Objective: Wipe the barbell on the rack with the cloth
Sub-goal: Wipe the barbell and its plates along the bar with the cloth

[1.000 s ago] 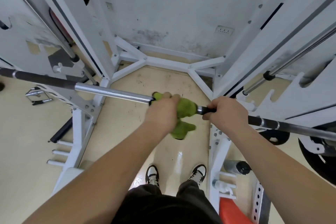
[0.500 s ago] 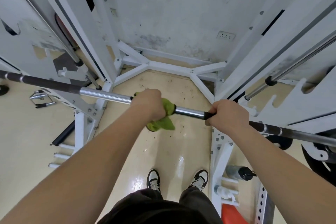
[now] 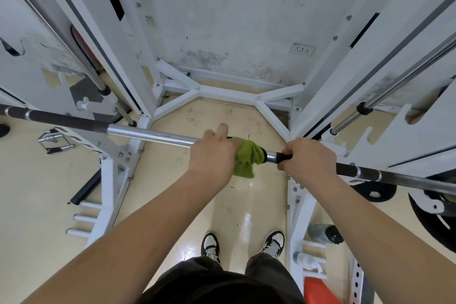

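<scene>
Pale yellow floor (image 3: 172, 180) and a scuffed white wall (image 3: 234, 20) fill the head view, framed by the white rack (image 3: 108, 180) on both sides. The barbell (image 3: 148, 134) lies across the rack from left to right, just in front of the person, with a bright steel middle and dark outer grips. The left hand (image 3: 212, 155) holds the green cloth (image 3: 249, 155) bunched around the bar's steel section. Its fingers are closed over the fabric, two fingertips show above the bar, and a loose end hangs below. Just beside the cloth, the right hand (image 3: 308, 158) has its fingers clamped around the dark grip. Below are two black-and-white shoes (image 3: 210, 245). A black weight plate (image 3: 429, 224) sits at the right edge.
</scene>
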Tool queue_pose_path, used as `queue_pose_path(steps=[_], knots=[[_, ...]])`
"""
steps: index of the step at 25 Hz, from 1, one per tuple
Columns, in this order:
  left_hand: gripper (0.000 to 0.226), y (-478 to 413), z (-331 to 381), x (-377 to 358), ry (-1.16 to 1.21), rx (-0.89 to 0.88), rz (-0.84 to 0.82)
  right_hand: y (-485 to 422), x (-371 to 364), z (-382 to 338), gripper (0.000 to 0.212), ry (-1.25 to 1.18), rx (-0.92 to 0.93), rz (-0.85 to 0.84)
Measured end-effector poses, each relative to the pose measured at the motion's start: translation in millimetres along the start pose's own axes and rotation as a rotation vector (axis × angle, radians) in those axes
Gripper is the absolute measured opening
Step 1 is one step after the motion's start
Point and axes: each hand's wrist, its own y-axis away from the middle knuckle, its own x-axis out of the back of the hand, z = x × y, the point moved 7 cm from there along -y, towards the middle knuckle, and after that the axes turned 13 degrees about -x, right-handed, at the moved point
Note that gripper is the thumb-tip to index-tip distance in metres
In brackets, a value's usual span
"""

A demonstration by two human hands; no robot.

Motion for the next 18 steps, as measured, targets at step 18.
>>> queue_pose_path(steps=[18], knots=[[0.059, -63, 6, 7, 0.029, -0.085, -0.633, 0, 2, 2, 0.012, -0.013, 0.042, 0.035]])
